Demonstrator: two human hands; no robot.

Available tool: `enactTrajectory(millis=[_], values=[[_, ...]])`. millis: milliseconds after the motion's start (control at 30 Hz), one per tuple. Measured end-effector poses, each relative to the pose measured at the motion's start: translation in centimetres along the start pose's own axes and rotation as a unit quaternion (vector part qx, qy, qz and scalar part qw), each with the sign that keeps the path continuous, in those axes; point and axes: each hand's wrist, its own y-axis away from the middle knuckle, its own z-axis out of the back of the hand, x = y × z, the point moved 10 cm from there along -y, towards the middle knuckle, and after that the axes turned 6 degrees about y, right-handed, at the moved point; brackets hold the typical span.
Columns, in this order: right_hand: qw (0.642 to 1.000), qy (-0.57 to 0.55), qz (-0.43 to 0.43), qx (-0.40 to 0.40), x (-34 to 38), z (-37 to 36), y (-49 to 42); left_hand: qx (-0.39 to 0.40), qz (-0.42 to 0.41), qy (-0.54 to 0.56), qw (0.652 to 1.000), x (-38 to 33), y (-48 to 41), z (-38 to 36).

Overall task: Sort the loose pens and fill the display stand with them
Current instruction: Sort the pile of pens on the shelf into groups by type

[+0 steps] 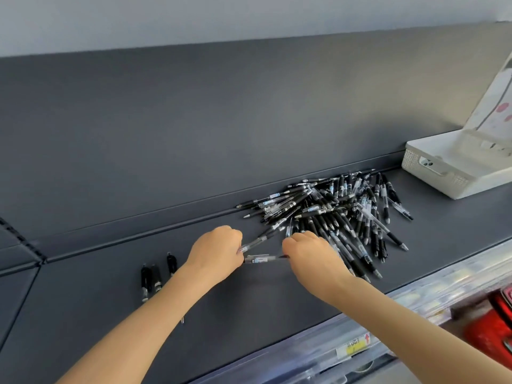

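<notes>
A big heap of loose black-and-clear pens [335, 209] lies on the dark grey shelf [249, 295], against its back ledge. My left hand [217, 250] has its fingers curled round the ends of two pens [263, 258] that stick out to the right. My right hand [310, 253] reaches in from the right and pinches the other end of the lower pen at the heap's near edge. Three sorted pens [155, 275] lie side by side to the left, partly behind my left forearm. No display stand for pens can be made out.
A white woven-look basket [440, 176] with a phone and a tilted white card stands at the back right. Below the shelf's front edge runs a clear strip with a yellow price label [353, 346]. A red object [493, 325] sits lower right.
</notes>
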Motion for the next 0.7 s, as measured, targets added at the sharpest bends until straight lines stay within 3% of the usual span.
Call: enactTrajectory(millis=[167, 267, 700], values=[[0.994, 0.039, 0.039, -0.089, -1.9, 2.5, 0.8, -0.052, -0.038, 0.036, 0.997, -2.7, -0.5, 1.6], [0.996, 0.034, 0.026, -0.079, -4.9, 2.5, 1.9, -0.057, -0.056, 0.036, 0.996, -5.2, -1.7, 1.5], [0.964, -0.087, -0.25, -0.019, -32.4, -1.8, 7.9, -0.033, -0.087, 0.04, 0.995, -25.2, -11.4, -1.8]])
